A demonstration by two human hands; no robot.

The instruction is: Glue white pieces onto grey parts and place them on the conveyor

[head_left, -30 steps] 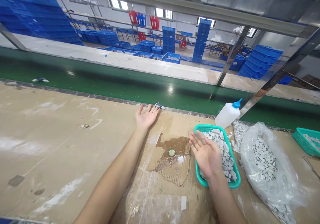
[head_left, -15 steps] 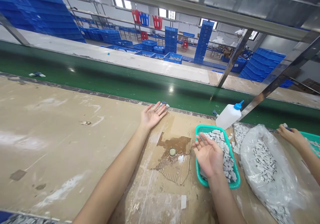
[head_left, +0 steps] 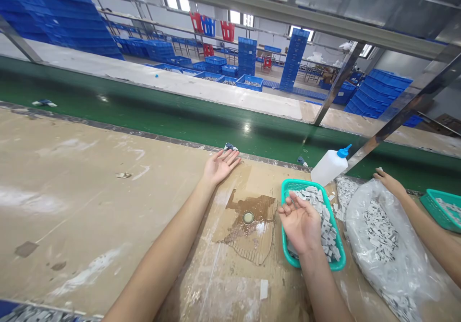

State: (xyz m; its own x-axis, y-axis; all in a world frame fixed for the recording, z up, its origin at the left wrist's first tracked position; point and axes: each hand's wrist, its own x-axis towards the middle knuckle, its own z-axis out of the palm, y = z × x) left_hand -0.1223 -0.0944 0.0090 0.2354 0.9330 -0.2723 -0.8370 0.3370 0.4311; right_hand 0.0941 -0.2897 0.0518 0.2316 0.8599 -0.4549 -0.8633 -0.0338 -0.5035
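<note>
My left hand (head_left: 219, 165) lies palm up and open on the bench near its far edge, holding nothing. A small grey and blue part (head_left: 230, 147) sits just beyond its fingertips, at the rim of the green belt. My right hand (head_left: 299, 220) rests palm up over a teal basket (head_left: 290, 186) filled with several small grey parts (head_left: 326, 221); its fingers are loosely curled and I see nothing gripped. A small round metal piece (head_left: 248, 217) lies on torn cardboard between my hands.
A white glue bottle with a blue cap (head_left: 329, 166) stands behind the basket. A clear bag of grey parts (head_left: 382, 235) lies to the right. A co-worker's hand (head_left: 387, 180) reaches over it, near a second teal basket (head_left: 441, 208). The green conveyor (head_left: 162, 115) runs beyond the bench.
My right hand's fingers have curled inward a little. The co-worker's arm came in from the right and moved left toward the bag's top. The small part on the belt drifted left.
</note>
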